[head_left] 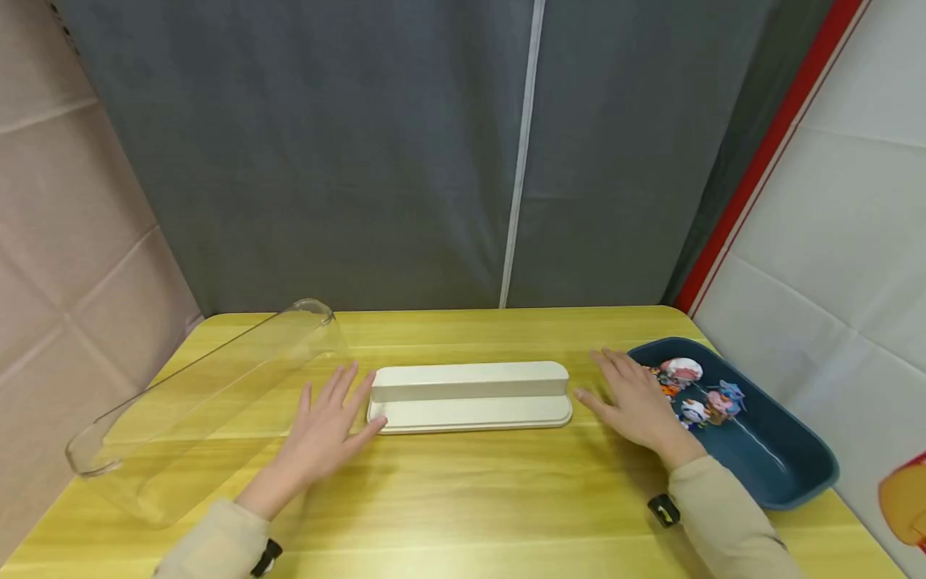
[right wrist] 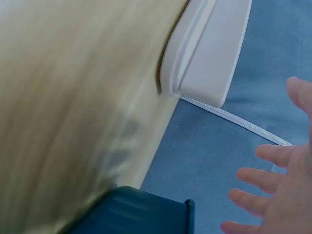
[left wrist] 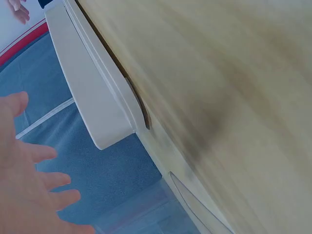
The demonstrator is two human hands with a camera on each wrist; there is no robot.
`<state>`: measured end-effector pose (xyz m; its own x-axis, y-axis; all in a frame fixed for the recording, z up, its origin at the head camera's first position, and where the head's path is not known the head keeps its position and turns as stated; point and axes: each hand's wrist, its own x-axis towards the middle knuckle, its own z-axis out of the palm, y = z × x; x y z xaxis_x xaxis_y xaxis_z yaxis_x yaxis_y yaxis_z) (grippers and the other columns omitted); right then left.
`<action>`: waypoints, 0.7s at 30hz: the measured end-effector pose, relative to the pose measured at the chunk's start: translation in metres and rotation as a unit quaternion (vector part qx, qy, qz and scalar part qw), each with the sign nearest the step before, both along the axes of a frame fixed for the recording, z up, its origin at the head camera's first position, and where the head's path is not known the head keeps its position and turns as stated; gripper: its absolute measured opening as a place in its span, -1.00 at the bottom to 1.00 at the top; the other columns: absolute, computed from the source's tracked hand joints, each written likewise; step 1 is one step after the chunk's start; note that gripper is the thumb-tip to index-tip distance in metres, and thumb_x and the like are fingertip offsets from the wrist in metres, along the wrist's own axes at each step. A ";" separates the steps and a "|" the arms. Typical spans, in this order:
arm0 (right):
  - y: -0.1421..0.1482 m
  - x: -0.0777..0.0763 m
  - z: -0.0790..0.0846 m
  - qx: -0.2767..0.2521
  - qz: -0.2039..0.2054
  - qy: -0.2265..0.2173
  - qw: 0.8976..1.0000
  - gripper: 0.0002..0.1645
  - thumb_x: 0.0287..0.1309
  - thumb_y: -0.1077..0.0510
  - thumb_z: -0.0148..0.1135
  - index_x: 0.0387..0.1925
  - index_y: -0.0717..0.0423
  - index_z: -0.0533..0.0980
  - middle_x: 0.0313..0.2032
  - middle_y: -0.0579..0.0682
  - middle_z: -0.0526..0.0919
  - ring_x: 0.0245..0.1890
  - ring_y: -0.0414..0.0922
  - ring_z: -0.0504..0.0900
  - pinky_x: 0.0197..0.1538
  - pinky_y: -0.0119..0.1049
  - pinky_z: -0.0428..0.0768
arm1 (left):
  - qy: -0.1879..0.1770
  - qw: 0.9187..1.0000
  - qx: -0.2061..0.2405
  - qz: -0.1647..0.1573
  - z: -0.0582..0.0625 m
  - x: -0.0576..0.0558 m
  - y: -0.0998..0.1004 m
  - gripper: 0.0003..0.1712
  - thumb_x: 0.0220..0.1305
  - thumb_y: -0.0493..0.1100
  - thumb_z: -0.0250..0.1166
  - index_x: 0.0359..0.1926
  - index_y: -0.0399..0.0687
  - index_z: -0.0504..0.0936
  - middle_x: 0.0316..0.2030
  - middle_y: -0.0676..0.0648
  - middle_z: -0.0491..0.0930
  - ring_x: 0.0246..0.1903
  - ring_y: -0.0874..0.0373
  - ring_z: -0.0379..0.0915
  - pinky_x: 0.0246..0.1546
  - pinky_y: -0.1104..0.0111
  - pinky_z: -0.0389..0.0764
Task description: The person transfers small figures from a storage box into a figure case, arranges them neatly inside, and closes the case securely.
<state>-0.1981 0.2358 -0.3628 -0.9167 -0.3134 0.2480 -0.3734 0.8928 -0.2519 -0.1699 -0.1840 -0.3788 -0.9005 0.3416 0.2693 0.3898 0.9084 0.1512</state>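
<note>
A long off-white base with a raised step [head_left: 470, 410] lies across the middle of the table. My left hand [head_left: 321, 434] hovers at its left end, fingers spread and holding nothing. Past the other end, my right hand [head_left: 637, 402] is stretched out palm down, also holding nothing, beside the dark blue tray [head_left: 781, 458]. In the left wrist view, spread fingers [left wrist: 58, 180] show apart from the white base [left wrist: 92, 73]. The right wrist view likewise has a gap between the fingers [right wrist: 263, 180] and the base [right wrist: 214, 58].
A clear, see-through cover [head_left: 210, 394] lies slantwise at the left of the table. Inside the blue tray on the right sit several small colourful figures [head_left: 716, 402]. A grey curtain [head_left: 362, 161] hangs behind the table, with pale walls at both sides.
</note>
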 end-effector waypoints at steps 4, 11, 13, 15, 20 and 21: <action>0.004 -0.001 0.013 -0.011 0.005 0.016 1.000 -0.16 0.13 -0.23 -0.01 0.25 0.26 0.12 0.17 0.33 0.16 0.17 0.25 0.06 0.10 0.22 0.02 | 0.020 0.999 0.026 -0.006 0.005 -0.006 -0.001 -0.26 0.22 0.25 -0.06 0.29 -0.07 0.14 0.27 -0.22 0.01 0.22 -0.15 -0.10 0.07 -0.20 -0.15; 0.017 -0.002 0.037 -0.062 -0.005 0.024 0.998 -0.23 0.13 -0.16 0.04 0.23 0.23 0.16 0.16 0.29 0.20 0.14 0.25 0.12 0.02 0.21 0.20 | 0.041 0.993 0.104 -0.025 0.014 -0.020 -0.002 -0.43 0.24 0.04 0.07 0.19 -0.14 0.29 0.17 -0.24 0.20 0.12 -0.17 0.10 -0.01 -0.15 0.07; 0.022 -0.001 0.045 -0.075 -0.012 0.014 0.997 -0.25 0.15 -0.16 0.01 0.24 0.19 0.14 0.17 0.29 0.19 0.13 0.26 0.12 -0.01 0.22 0.21 | 0.045 0.991 0.125 -0.028 0.015 -0.025 -0.002 -0.47 0.23 0.01 0.09 0.15 -0.15 0.34 0.14 -0.24 0.25 0.10 -0.17 0.14 -0.03 -0.14 0.12; 0.028 0.001 0.053 -0.091 -0.017 0.002 0.996 -0.27 0.18 -0.15 -0.02 0.26 0.17 0.12 0.18 0.30 0.16 0.03 0.25 0.28 -0.07 0.22 0.28 | 0.048 0.988 0.141 -0.030 0.015 -0.029 -0.002 -0.50 0.22 -0.02 0.11 0.12 -0.16 0.38 0.11 -0.24 0.29 0.08 -0.17 0.17 -0.06 -0.13 0.16; 0.047 0.004 0.068 -0.135 -0.026 -0.017 0.990 -0.32 0.21 -0.10 -0.04 0.27 0.14 0.12 0.19 0.33 0.11 0.06 0.30 0.23 -0.04 0.29 0.16 | 0.034 0.986 0.162 -0.028 0.016 -0.037 -0.002 -0.56 0.19 -0.07 0.15 0.06 -0.17 0.43 0.07 -0.24 0.34 0.03 -0.17 0.24 -0.07 -0.08 0.27; 0.051 0.004 0.070 -0.145 -0.029 -0.021 0.989 -0.33 0.22 -0.09 -0.04 0.27 0.14 0.12 0.20 0.33 0.10 0.12 0.31 0.13 -0.03 0.31 0.11 | 0.028 0.986 0.164 -0.027 0.015 -0.039 -0.002 -0.56 0.19 -0.08 0.16 0.06 -0.17 0.44 0.06 -0.23 0.35 0.02 -0.17 0.25 -0.07 -0.07 0.29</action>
